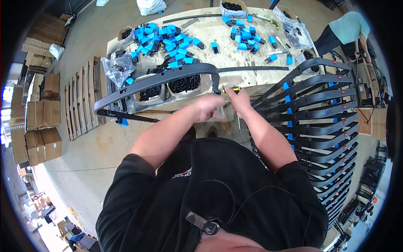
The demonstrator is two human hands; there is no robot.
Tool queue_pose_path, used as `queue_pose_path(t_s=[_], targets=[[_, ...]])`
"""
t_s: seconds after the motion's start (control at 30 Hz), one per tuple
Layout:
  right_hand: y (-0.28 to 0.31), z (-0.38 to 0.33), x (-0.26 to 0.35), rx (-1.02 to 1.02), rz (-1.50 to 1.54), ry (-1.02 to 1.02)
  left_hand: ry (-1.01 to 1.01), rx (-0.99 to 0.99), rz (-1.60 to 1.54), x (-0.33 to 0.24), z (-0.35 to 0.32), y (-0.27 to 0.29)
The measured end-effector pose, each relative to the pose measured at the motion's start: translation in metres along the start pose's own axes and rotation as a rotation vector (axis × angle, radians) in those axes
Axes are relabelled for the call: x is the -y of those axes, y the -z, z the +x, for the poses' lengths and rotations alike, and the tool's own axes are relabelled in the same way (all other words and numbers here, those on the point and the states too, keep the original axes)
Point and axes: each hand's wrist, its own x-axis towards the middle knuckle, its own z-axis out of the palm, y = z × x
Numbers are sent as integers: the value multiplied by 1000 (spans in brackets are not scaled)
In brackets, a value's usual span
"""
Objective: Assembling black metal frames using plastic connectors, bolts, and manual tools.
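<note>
A long curved dark grey frame piece [155,80] lies across the front of the plywood table [226,42], its right end bending down at the table's edge. My left hand [208,106] is closed around that lower end. My right hand [240,102] grips a screwdriver with a yellow and black handle [232,89], held against the same end; its shaft [239,124] points down below the hand. Many blue and black plastic parts [168,38] are scattered on the table behind.
A rack of stacked curved grey frames [319,122] stands at my right. Boxes of black screws [184,84] sit near the table's front. A wooden pallet [84,98] and cardboard boxes [40,138] lie left. Another person [346,29] works at the far right.
</note>
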Motion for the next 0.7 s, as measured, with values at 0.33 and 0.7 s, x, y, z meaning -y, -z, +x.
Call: queue_pose_path(t_s=[0.33, 0.7], targets=[[-2, 1, -1, -4, 11, -48, 81, 11, -67, -5, -4, -4], [-2, 14, -23, -31, -33, 96, -183, -283, 965, 10, 1, -20]])
